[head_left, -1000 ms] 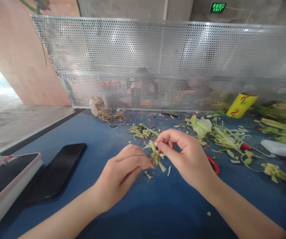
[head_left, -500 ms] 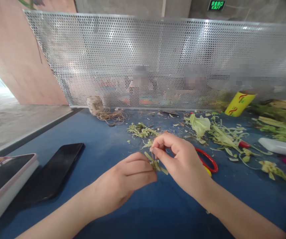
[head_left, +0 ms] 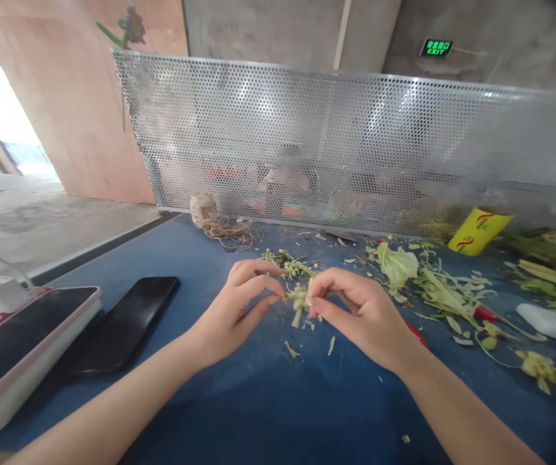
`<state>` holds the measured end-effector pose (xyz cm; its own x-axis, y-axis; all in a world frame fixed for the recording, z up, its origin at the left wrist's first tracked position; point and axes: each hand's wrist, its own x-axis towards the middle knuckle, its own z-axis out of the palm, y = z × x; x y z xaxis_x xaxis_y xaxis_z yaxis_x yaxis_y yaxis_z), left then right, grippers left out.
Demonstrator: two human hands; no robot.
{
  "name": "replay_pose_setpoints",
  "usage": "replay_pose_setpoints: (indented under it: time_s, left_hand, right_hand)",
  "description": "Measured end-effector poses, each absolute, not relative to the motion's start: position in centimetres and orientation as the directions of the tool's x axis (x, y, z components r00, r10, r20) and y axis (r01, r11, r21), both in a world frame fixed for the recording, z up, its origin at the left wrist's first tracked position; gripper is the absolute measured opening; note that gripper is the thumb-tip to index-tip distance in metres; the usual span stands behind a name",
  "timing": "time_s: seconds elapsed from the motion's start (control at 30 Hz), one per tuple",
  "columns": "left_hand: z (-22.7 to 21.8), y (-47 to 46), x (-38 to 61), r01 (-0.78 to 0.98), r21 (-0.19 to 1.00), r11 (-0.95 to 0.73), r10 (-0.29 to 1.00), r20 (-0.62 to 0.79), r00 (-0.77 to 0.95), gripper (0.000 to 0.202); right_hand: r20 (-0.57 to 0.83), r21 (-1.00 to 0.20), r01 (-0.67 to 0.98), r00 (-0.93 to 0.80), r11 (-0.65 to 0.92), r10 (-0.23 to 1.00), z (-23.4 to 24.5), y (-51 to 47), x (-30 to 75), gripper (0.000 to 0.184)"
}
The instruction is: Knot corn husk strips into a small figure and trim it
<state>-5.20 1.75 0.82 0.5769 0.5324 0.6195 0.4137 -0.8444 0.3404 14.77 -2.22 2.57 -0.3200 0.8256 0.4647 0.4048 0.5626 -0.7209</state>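
Note:
Between my hands is a small knotted bundle of pale green plant strips [head_left: 299, 301], its loose ends hanging down over the table. My left hand [head_left: 243, 307] pinches its left side between thumb and forefinger, the other fingers curled above. On the opposite side my right hand [head_left: 355, 313] closes thumb and fingertips on it, hiding that end. Just behind lies a pile of thin green plant pieces [head_left: 290, 263] on the blue table [head_left: 278, 400]. Red-handled scissors [head_left: 416, 332] are mostly covered by my right hand and wrist.
To the left are a black phone [head_left: 130, 326] and a device in a pale case [head_left: 30, 349]. A twine roll [head_left: 203, 210] stands near the perforated metal screen [head_left: 258, 116]. Rightward lie leaf scraps [head_left: 398, 265], a yellow container [head_left: 480, 230] and a white object [head_left: 553, 323]. Beyond the screen sits a person [head_left: 287, 177].
My left hand has turned and drawn left, now pinching the bundle with its fingertips. Loose strips now show on the table below. The view has tilted up and turned left.

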Motion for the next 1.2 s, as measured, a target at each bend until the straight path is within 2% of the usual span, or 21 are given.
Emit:
replay_pose_setpoints:
  time_s: [0.13, 0.3, 0.5, 0.63, 0.73, 0.87, 0.93, 1.03, 1.13, 1.2]
  left_hand:
    - [0.9, 1.1, -5.0, 0.529, 0.311, -0.79, 0.597, 0.588, 0.545, 0.016]
    - [0.8, 0.4, -4.6, 0.496, 0.376, -0.783, 0.622, 0.516, 0.59, 0.021]
    - [0.4, 0.7, -4.5, 0.51, 0.372, -0.775, 0.629, 0.525, 0.573, 0.014]
    - [0.2, 1.0, -4.7, 0.477, 0.381, -0.792, 0.607, 0.584, 0.54, 0.01]
    - [0.3, 1.1, -4.8, 0.422, 0.454, -0.785, 0.619, 0.602, 0.504, 0.01]
    - [0.4, 1.2, -4.9, 0.33, 0.539, -0.775, 0.63, 0.621, 0.467, 0.011]
    - [0.4, 1.2, -4.9, 0.305, 0.558, -0.772, 0.632, 0.627, 0.456, 0.012]
    - [0.4, 1.1, -4.9, 0.276, 0.605, -0.747, 0.658, 0.612, 0.439, 0.013]
    - [0.4, 1.1, -4.7, 0.166, 0.774, -0.611, 0.774, 0.541, 0.328, 0.02]
    - [0.3, 1.1, -4.6, 0.028, 0.893, -0.45, 0.849, 0.417, 0.325, 0.024]
  right_hand:
    - [0.532, -0.614, 0.536, -0.262, 0.58, 0.805, 2.3, -2.1, 14.5, 0.009]
    - [0.554, -0.56, 0.555, -0.301, 0.615, 0.776, 2.0, -1.6, 14.2, 0.009]
    - [0.382, -0.749, 0.468, -0.274, 0.469, 0.883, 1.6, -1.7, 13.9, 0.006]
    - [0.322, -0.833, 0.363, -0.295, 0.417, 0.9, 1.5, -1.7, 14.1, 0.011]
    - [0.284, -0.854, 0.326, -0.359, 0.405, 0.889, 1.3, -1.4, 14.5, 0.021]
    - [0.212, -0.819, 0.411, -0.433, 0.401, 0.876, 0.8, -1.1, 14.4, 0.034]
    - [0.197, -0.818, 0.429, -0.417, 0.383, 0.887, 0.6, -1.1, 13.9, 0.029]
    - [0.248, -0.839, 0.373, -0.385, 0.396, 0.889, 0.4, -1.4, 13.2, 0.017]
    - [0.258, -0.896, 0.259, -0.361, 0.362, 0.896, 0.5, -1.7, 12.9, 0.009]
    - [0.228, -0.931, 0.189, -0.363, 0.311, 0.904, 0.7, -1.9, 12.9, 0.006]
